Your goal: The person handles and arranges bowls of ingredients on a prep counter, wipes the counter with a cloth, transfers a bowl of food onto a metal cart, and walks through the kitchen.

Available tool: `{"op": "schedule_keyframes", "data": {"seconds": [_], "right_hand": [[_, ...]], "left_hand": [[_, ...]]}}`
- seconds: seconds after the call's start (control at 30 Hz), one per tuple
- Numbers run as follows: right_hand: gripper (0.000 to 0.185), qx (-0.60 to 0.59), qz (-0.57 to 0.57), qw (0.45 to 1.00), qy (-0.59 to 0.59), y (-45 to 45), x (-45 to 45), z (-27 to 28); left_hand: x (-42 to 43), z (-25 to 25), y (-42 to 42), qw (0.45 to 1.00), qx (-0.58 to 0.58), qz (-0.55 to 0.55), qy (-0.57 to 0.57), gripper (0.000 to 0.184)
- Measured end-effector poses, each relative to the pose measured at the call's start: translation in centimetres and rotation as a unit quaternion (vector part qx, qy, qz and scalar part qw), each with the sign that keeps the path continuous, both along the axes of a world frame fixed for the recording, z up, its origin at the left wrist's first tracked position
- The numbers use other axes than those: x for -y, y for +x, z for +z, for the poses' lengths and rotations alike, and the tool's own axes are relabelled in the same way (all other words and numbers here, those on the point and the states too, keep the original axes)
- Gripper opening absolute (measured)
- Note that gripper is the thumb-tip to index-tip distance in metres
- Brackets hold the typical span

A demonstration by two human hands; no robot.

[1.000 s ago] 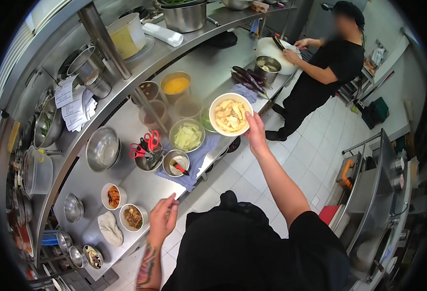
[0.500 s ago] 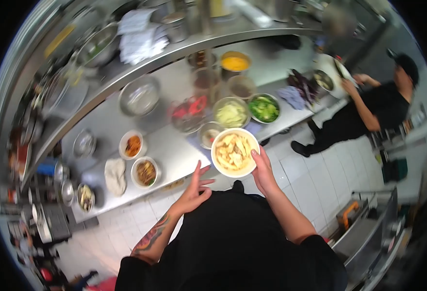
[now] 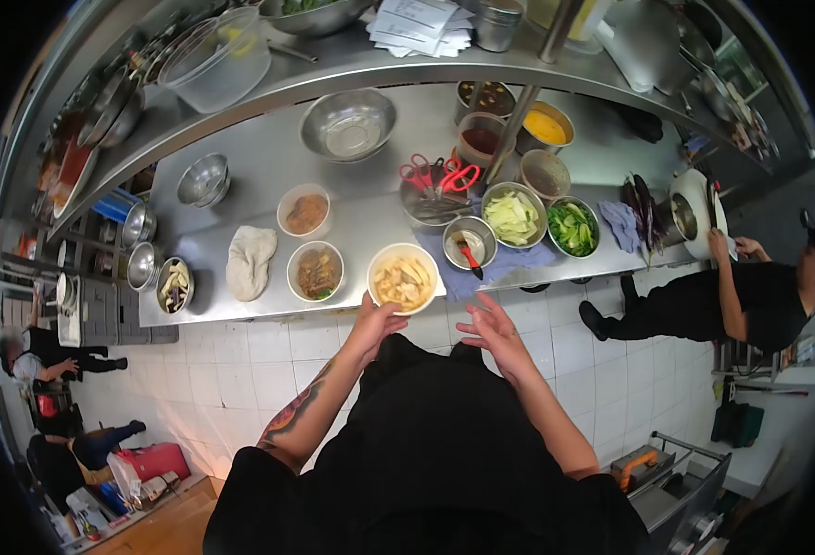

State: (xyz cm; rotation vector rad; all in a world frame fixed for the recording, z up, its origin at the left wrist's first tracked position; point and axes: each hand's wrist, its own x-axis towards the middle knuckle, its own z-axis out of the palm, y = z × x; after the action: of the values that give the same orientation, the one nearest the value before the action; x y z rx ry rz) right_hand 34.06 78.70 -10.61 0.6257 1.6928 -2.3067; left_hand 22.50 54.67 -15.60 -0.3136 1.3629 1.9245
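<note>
A white bowl [image 3: 370, 265] of pale yellow cut pieces is at the counter's front edge; I cannot tell if it rests there or hangs just above. My left hand [image 3: 377, 326] grips its near side, the fingers partly hidden. To the right of the bowl, my right hand [image 3: 503, 339] is open, fingers apart, touching nothing. Left of the bowl stand a white tub [image 3: 340, 275] of brown shredded food and, behind it, another white tub [image 3: 282, 213] of orange-brown food. A small metal pot [image 3: 451, 239] with a red-handled brush [image 3: 470, 259] stands to the right.
The steel counter [image 3: 269, 176] also bears a crumpled white cloth [image 3: 251, 264], a metal bowl [image 3: 347, 139], red-handled scissors [image 3: 463, 176] and pots of cut vegetables. A shelf [image 3: 333, 79] spans above. A co-worker [image 3: 731, 296] in black works at the right end.
The bowl has moved from my right hand to my left and now sits at the counter edge. My right hand has let go and opened. The camera view has turned.
</note>
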Motion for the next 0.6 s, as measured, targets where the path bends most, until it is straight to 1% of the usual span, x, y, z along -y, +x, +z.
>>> {"op": "schedule_keyframes", "data": {"seconds": [0.03,0.07,0.17,0.2,0.23,0.3,0.33,0.37,0.4,0.43,0.47,0.5,0.53,0.57,0.6], "right_hand": [[0.069,0.006,0.003,0.999,-0.032,0.1,-0.4,0.0],[0.063,0.002,-0.004,1.000,-0.025,0.3,-0.7,0.0],[0.060,0.014,-0.022,1.000,0.005,1.1,-1.2,-1.0],[0.060,0.015,-0.018,1.000,0.005,1.3,-1.4,-1.7],[0.063,0.031,-0.028,0.999,0.023,1.6,-1.7,-2.8],[0.066,0.047,-0.037,0.997,0.041,2.4,-2.3,-4.6],[0.068,0.052,-0.044,0.990,0.123,2.9,-2.6,-5.5],[0.071,0.056,-0.049,0.976,0.203,3.6,-3.0,-6.5],[0.071,0.056,-0.043,0.977,0.202,4.5,-3.8,-7.8],[0.071,0.050,-0.002,0.952,0.301,5.5,-5.1,-9.3],[0.072,0.042,0.040,0.916,0.397,6.7,-6.4,-10.9],[0.072,0.061,0.049,0.901,0.427,7.9,-7.4,-12.4],[0.073,0.080,0.058,0.884,0.456,9.5,-8.6,-14.2],[0.072,0.113,0.068,0.876,0.463,12.3,-11.0,-19.4],[0.071,0.145,0.077,0.867,0.471,15.0,-12.9,-23.4]], "left_hand": [[0.0,-0.4,-0.4,0.999,-0.002,0.048,-0.011,0.056],[0.1,-0.7,-0.8,0.997,-0.007,0.070,0.012,0.060],[0.2,-0.5,-1.4,0.995,-0.007,0.089,0.039,0.063],[0.2,-1.1,-1.4,0.997,-0.037,0.070,-0.003,0.070],[0.3,-2.3,-1.1,0.997,-0.035,0.074,-0.003,0.070],[0.5,-5.2,-0.1,0.990,-0.074,0.053,-0.106,0.072],[1.0,-6.0,0.5,0.989,-0.074,0.035,-0.120,0.070],[1.4,-6.1,1.2,0.989,-0.072,0.040,-0.120,0.070],[2.0,-6.1,2.0,0.989,-0.096,0.025,-0.113,0.069],[2.6,-6.1,2.6,0.987,-0.119,0.010,-0.106,0.068],[3.5,-6.5,3.1,0.986,-0.134,0.011,-0.102,0.065],[4.4,-7.0,3.2,0.986,-0.132,0.016,-0.105,0.065],[5.5,-7.4,3.4,0.986,-0.118,0.050,-0.103,0.064],[6.5,-7.7,3.5,0.986,-0.105,0.084,-0.101,0.064],[7.5,-7.8,3.4,0.980,-0.110,0.128,-0.105,0.062]]}}
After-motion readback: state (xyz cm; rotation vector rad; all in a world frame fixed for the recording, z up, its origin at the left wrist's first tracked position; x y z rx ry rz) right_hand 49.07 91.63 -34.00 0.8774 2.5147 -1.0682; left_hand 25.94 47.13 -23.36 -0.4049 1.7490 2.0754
